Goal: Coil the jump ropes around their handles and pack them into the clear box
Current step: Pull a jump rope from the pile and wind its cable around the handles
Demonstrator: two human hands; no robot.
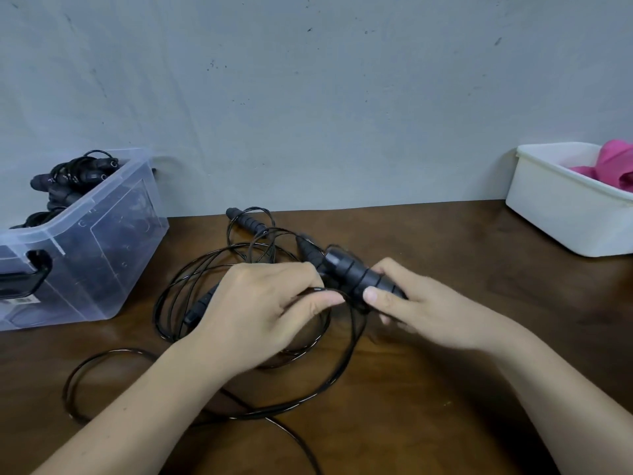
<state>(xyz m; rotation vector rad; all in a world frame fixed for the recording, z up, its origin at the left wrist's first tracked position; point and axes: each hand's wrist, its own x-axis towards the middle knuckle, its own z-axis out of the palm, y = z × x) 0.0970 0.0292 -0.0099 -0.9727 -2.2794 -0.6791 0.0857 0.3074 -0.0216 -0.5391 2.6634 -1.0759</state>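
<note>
1. Gripping a pair of black ribbed jump-rope handles point(359, 277) above the middle of the table, the right hand point(418, 305) has its thumb and fingers curled round their lower end. A second, tapered handle seems to lie against the first.
2. The left hand point(267, 303) pinches the thin glossy black cord point(352, 341) between thumb and fingertips, just beside the handles, as if feeding a turn onto them.
3. The cord looks light, slick and springy, so I judge that it will spring off in loops if tension drops. It is best pinched close to the winding point. The handles look rigid, and their ribs give a sure hold at mid-length, leaving the tip free for wraps.
4. The rest of the cord lies in loose overlapping loops on the brown wooden table point(462, 406), sweeping toward its near edge.
5. Two more black handles lie in the tangle: a far handle point(246, 221) near the wall and a near handle point(198, 308) partly hidden by the left wrist. Which rope they belong to I cannot tell.
6. The clear plastic box point(113, 241) stands at the left, well apart from the hands, and already holds black coiled ropes point(68, 180).
7. A white plastic tub point(561, 217) with pink cloth point(613, 162) inside sits at the far right against the grey wall point(308, 97).
</note>
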